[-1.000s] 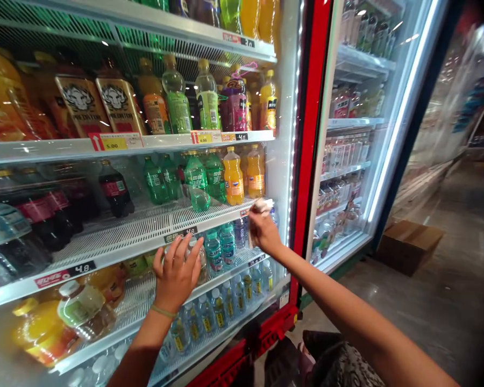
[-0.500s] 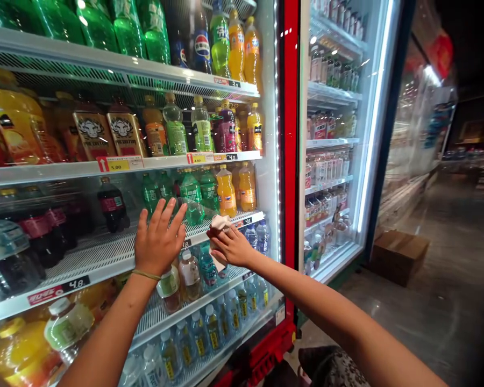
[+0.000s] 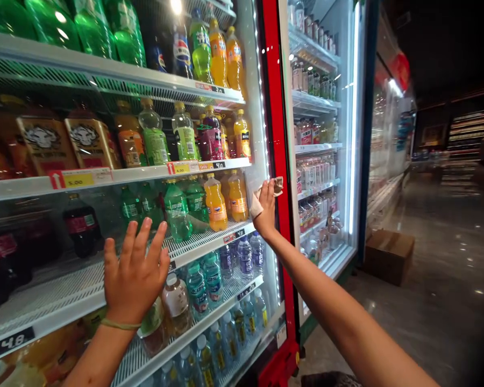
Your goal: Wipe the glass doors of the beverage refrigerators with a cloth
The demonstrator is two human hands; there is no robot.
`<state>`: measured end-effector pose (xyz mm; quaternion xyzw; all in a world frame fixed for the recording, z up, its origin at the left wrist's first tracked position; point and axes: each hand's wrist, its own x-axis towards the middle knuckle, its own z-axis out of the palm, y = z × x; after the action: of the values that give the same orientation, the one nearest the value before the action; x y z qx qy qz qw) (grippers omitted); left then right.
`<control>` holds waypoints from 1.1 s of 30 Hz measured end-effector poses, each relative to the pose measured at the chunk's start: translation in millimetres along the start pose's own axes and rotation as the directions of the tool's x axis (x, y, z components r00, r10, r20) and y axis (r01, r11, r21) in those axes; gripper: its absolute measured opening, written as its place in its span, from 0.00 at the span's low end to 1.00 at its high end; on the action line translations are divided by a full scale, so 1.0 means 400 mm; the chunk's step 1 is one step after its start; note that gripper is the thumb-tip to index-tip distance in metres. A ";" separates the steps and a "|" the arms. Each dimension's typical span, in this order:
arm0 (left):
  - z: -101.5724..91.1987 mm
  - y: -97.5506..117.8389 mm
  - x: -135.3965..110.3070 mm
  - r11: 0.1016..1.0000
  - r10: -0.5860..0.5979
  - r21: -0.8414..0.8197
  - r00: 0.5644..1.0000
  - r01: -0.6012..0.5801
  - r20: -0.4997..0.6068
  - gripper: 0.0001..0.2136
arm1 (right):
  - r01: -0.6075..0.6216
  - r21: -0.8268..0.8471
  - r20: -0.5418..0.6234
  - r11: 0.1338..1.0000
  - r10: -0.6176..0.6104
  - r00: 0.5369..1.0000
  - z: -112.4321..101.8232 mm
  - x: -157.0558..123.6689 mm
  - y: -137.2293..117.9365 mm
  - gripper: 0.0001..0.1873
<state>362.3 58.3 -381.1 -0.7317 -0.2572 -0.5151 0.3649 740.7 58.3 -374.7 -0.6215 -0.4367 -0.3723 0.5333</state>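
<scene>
My left hand (image 3: 136, 271) is spread flat toward the glass door of a drinks fridge, fingers apart, holding nothing; a thin band circles its wrist. Whether its palm touches the glass I cannot tell. My right hand (image 3: 267, 212) presses a pale, crumpled cloth (image 3: 256, 206) against the door's right side, close to the red frame (image 3: 283, 236). Part of the cloth is covered by the fingers. Behind the glass, between the two hands, stand green soda bottles (image 3: 178, 212) and orange soda bottles (image 3: 215, 204).
Shelves of bottles fill the fridge, with price tags (image 3: 80, 178) along their edges. A second lit fridge (image 3: 317, 148) stands to the right. Beyond it, a cardboard box (image 3: 388, 255) sits on the shiny floor (image 3: 439, 312).
My right hand has slid the cloth right and upward across the glass to the red frame. The view has turned right; my left hand stays spread and appears lower and further left.
</scene>
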 end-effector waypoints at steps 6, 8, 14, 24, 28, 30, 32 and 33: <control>0.012 0.014 -0.009 0.997 -0.036 -0.061 0.999 0.038 0.035 0.40 | -0.146 -0.133 0.149 0.980 0.165 0.975 0.018 -0.468 0.190 0.38; 0.014 0.014 -0.011 0.997 -0.034 -0.065 0.998 0.037 0.044 0.40 | -0.189 -0.134 0.188 0.973 0.213 0.959 0.019 -0.596 0.218 0.39; 0.016 0.010 -0.013 0.998 -0.027 -0.055 0.997 0.032 0.077 0.39 | -0.292 -0.090 0.120 0.952 0.302 0.946 0.037 -0.590 0.112 0.39; 0.014 0.003 -0.014 1.000 -0.009 -0.024 1.000 0.010 0.011 0.33 | 0.661 0.320 0.350 0.679 -0.733 0.584 0.018 -0.538 -0.277 0.27; -0.009 -0.014 -0.009 1.000 0.025 -0.019 1.000 -0.024 0.018 0.30 | 0.828 0.465 0.232 0.314 -0.946 0.228 -0.011 -0.520 -0.266 0.20; -0.029 -0.029 -0.003 0.998 0.066 -0.019 0.997 -0.065 0.046 0.29 | 0.838 0.404 0.246 0.367 -0.926 0.287 -0.019 -0.429 -0.237 0.23; -0.051 -0.050 0.003 0.993 0.116 -0.018 0.991 -0.115 0.070 0.28 | 0.788 0.268 0.290 0.555 -0.826 0.483 -0.026 -0.298 -0.210 0.28; -0.061 -0.061 0.007 0.990 0.139 -0.013 0.988 -0.138 0.073 0.29 | 0.721 0.179 0.295 0.670 -0.735 0.610 -0.029 -0.226 -0.200 0.30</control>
<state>331.0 53.6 -367.1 -0.7677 -0.2169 -0.4624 0.3871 634.6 37.5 -429.6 -0.4337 -0.7447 -0.4328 0.2645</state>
